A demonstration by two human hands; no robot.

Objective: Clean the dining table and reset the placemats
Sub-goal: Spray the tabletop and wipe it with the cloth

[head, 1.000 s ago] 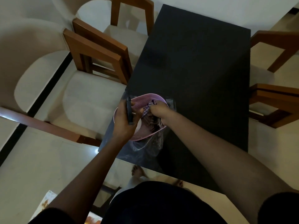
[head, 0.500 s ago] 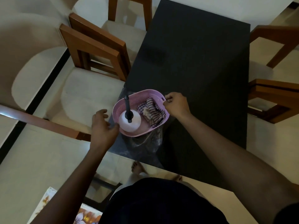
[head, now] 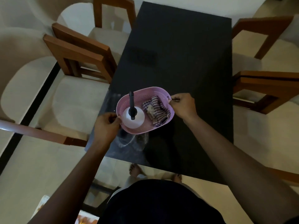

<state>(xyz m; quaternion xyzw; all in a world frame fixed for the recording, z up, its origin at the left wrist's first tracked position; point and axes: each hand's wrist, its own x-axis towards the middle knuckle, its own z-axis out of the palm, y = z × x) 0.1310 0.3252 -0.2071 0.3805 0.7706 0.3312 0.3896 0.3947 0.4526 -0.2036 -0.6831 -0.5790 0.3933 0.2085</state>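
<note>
Contact is new: left hand (head: 106, 125) joins right hand (head: 183, 105) pinching the oval perforated pink plastic basket (head: 125, 101) near the left edge of the dark glossy surface (head: 178, 46).

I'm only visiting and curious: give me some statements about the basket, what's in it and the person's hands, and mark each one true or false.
1. The left hand and the right hand grip opposite ends of the pink basket. True.
2. The spray bottle lies on the table outside the basket. False: it stands inside the basket, at the end by the left hand.
3. A striped cloth lies in the basket beside the bottle. True.
4. The left hand holds the cloth. False: it grips the basket's rim, and neither hand holds the cloth.
5. The table has a white top. False: the top is dark.
</note>
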